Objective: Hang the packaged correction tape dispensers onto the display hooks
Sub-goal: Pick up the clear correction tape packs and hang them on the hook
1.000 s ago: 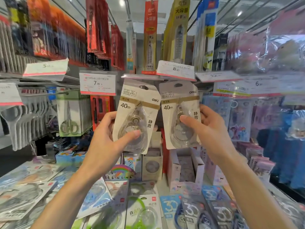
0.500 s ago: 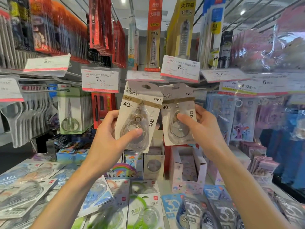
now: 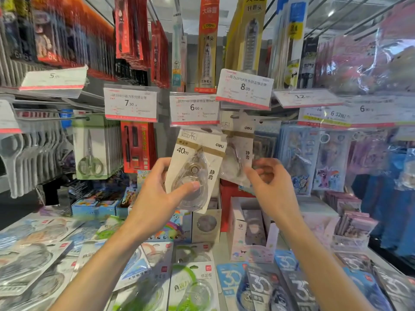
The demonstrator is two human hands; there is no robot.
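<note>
— Both packs have shifted since a second ago, haven't they?

— Yes. They were side by side then; now the right-hand correction tape pack point(image 3: 238, 151) sits higher and further back, its top tucked up just under the 8.00 price tag point(image 3: 245, 89), and the left-hand correction tape pack point(image 3: 195, 169) overlaps its left edge. Whether its hang hole is on a display hook, I cannot tell; the tags hide that spot.

— Start big. What surrounds them?

— Hanging rows of red carded goods point(image 3: 132, 30) up top, a rack of packaged scissors point(image 3: 91, 151) at left, pastel cartoon packs point(image 3: 314, 158) at right. Below lies a counter point(image 3: 220, 252) covered with flat correction tape packs, among them blue "30" packs point(image 3: 265, 288), plus an open display carton point(image 3: 251, 230).

— And the tags?

— A 7.90 price tag point(image 3: 130, 103), a 6.00 price tag point(image 3: 195, 108) directly over the left-hand pack, and the 8.00 one beside it.

— The hands?

— The left hand point(image 3: 157, 198) holds its pack tilted, thumb pressed on the clear blister front, fingers curled behind the card. The right hand point(image 3: 271, 187) pinches the lower right edge of the blurred rear pack between thumb and curled fingertips; the remaining fingers are loosely bent.

— Are the packs touching?

— They overlap, the left one in front; actual contact I cannot confirm.
</note>
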